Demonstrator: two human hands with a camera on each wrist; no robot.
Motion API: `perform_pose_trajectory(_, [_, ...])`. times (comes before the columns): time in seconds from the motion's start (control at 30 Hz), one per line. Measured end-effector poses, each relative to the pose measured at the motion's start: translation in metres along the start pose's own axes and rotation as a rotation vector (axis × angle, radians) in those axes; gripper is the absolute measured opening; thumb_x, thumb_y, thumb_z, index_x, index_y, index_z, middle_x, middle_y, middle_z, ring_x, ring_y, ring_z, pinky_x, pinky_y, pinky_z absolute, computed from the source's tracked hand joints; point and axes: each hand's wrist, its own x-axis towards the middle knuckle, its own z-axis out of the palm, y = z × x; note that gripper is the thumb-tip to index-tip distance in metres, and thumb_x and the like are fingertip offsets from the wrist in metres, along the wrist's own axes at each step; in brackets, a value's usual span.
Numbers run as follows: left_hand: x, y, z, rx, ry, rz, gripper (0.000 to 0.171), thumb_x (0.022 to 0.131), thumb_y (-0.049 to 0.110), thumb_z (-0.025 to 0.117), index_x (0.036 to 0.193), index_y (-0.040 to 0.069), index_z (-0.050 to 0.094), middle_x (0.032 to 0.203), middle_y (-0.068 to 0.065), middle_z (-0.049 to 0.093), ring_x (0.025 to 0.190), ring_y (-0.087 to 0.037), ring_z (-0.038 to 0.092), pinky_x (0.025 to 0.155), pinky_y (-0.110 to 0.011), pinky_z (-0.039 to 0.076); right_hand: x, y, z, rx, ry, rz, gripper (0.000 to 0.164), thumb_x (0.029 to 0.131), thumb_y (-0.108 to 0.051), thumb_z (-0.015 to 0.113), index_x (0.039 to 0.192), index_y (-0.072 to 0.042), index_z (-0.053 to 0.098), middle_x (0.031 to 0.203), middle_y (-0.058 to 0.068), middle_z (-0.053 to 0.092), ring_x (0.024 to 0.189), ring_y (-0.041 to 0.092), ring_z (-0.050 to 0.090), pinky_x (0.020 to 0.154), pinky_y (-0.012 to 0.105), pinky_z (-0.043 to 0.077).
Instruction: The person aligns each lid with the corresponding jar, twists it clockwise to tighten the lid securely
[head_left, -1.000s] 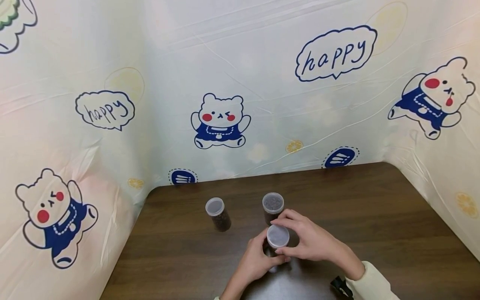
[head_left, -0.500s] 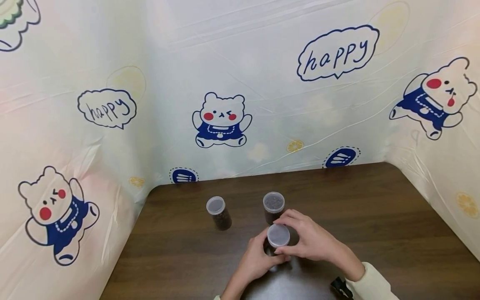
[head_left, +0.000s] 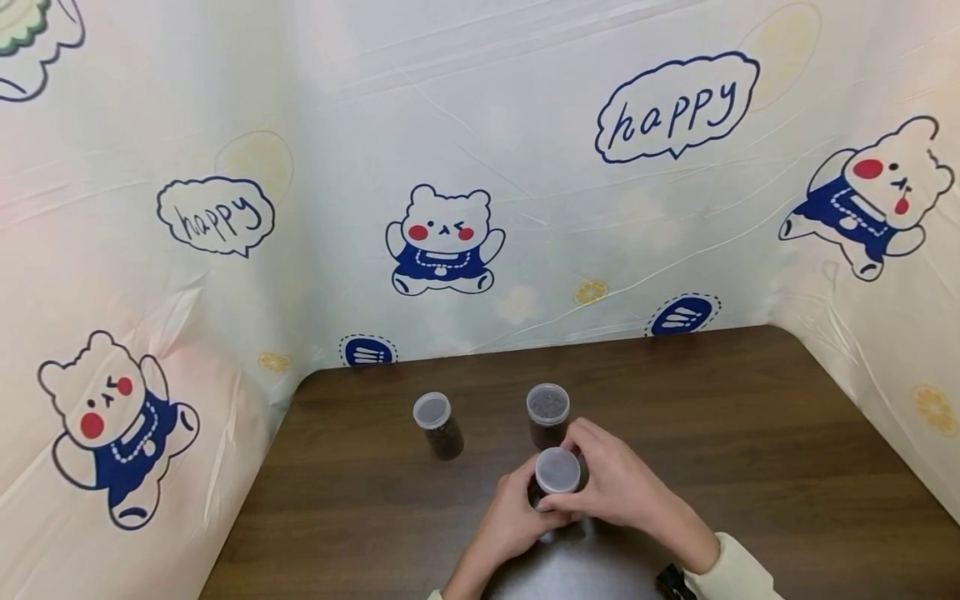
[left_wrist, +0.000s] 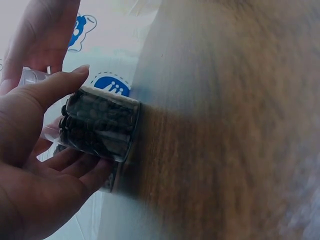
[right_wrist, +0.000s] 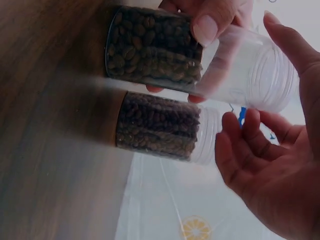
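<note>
In the head view a clear jar partly filled with coffee beans [right_wrist: 150,45] stands upright on the table, its translucent lid [head_left: 557,471] on top. My left hand [head_left: 513,517] grips the jar's body low down, thumb on the near side. Around the lid curl the thumb and fingers of my right hand [head_left: 626,479]. Just behind is a second bean jar [head_left: 548,427], close to my right fingertips; the right wrist view shows this bean jar [right_wrist: 157,127] beside the held one. A third bean jar [head_left: 440,429] stands farther left, lidded and untouched.
The dark wooden table [head_left: 360,517] bears all the jars. Behind it and at both sides hangs a pale curtain [head_left: 525,150] printed with bears. A black object [head_left: 673,582] lies at the right sleeve's cuff [head_left: 731,571].
My right hand has turned slightly around the lid, its thumb sliding left along the near rim and its wrist shifting a little toward me. The left hand keeps its grip on the jar.
</note>
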Motion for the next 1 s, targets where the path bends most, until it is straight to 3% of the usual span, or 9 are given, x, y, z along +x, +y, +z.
perform_pose_trajectory(0.1, [0.0, -0.001, 0.0, 0.013, -0.011, 0.002, 0.059, 0.081, 0.032, 0.092, 0.133, 0.031, 0.065, 0.12, 0.006, 0.077, 0.108, -0.005, 0.069, 0.095, -0.027, 0.055, 0.0, -0.002, 0.0, -0.045, -0.023, 0.042, 0.063, 0.066, -0.068, 0.091, 0.095, -0.026, 0.055, 0.088, -0.019, 0.051, 0.077, -0.002, 0.049, 0.068, 0.018, 0.046])
perform_pose_trajectory(0.2, [0.001, -0.001, 0.0, 0.033, -0.013, -0.004, 0.062, 0.08, 0.028, 0.093, 0.135, 0.03, 0.065, 0.122, 0.006, 0.076, 0.112, -0.006, 0.068, 0.098, -0.028, 0.054, -0.001, 0.0, -0.004, -0.071, -0.056, 0.033, 0.073, 0.065, -0.074, 0.088, 0.107, -0.021, 0.061, 0.094, -0.016, 0.055, 0.083, 0.001, 0.053, 0.073, 0.022, 0.05])
perform_pose_trajectory(0.33, [0.001, -0.001, 0.0, 0.041, -0.008, -0.019, 0.065, 0.078, 0.021, 0.094, 0.136, 0.028, 0.064, 0.123, 0.006, 0.075, 0.114, -0.006, 0.066, 0.102, -0.029, 0.052, -0.004, 0.005, -0.012, 0.022, -0.122, 0.027, 0.092, 0.07, -0.07, 0.087, 0.138, -0.015, 0.059, 0.119, -0.007, 0.063, 0.105, 0.009, 0.062, 0.091, 0.033, 0.057])
perform_pose_trajectory(0.43, [0.001, -0.001, 0.0, 0.024, -0.012, -0.01, 0.064, 0.079, 0.023, 0.093, 0.136, 0.029, 0.064, 0.123, 0.007, 0.075, 0.112, -0.005, 0.067, 0.099, -0.027, 0.053, -0.007, 0.011, -0.017, 0.132, -0.145, -0.004, 0.085, 0.079, -0.056, 0.088, 0.149, -0.02, 0.054, 0.133, -0.002, 0.064, 0.116, 0.012, 0.063, 0.097, 0.039, 0.057])
perform_pose_trajectory(0.63, [0.001, 0.001, 0.0, -0.024, -0.024, -0.008, 0.067, 0.08, 0.034, 0.093, 0.139, 0.036, 0.061, 0.125, 0.011, 0.074, 0.111, -0.003, 0.067, 0.097, -0.026, 0.054, -0.008, 0.018, -0.016, 0.245, -0.14, -0.096, 0.063, 0.09, -0.035, 0.085, 0.147, -0.024, 0.06, 0.132, -0.004, 0.068, 0.115, 0.007, 0.064, 0.097, 0.036, 0.059])
perform_pose_trajectory(0.9, [0.0, 0.001, 0.0, -0.006, -0.023, -0.015, 0.067, 0.08, 0.037, 0.093, 0.139, 0.035, 0.061, 0.124, 0.011, 0.074, 0.111, -0.004, 0.067, 0.097, -0.026, 0.053, -0.006, 0.016, -0.006, 0.24, -0.039, -0.133, 0.06, 0.083, -0.032, 0.091, 0.137, -0.019, 0.069, 0.119, -0.006, 0.069, 0.104, 0.006, 0.065, 0.09, 0.031, 0.058])
perform_pose_trajectory(1.0, [0.0, 0.001, 0.0, 0.001, -0.022, -0.015, 0.066, 0.081, 0.038, 0.092, 0.139, 0.035, 0.061, 0.125, 0.01, 0.074, 0.112, -0.004, 0.067, 0.097, -0.026, 0.053, -0.006, 0.013, 0.0, 0.223, 0.009, -0.109, 0.058, 0.079, -0.036, 0.094, 0.129, -0.02, 0.07, 0.111, -0.01, 0.066, 0.1, 0.003, 0.063, 0.087, 0.03, 0.057])
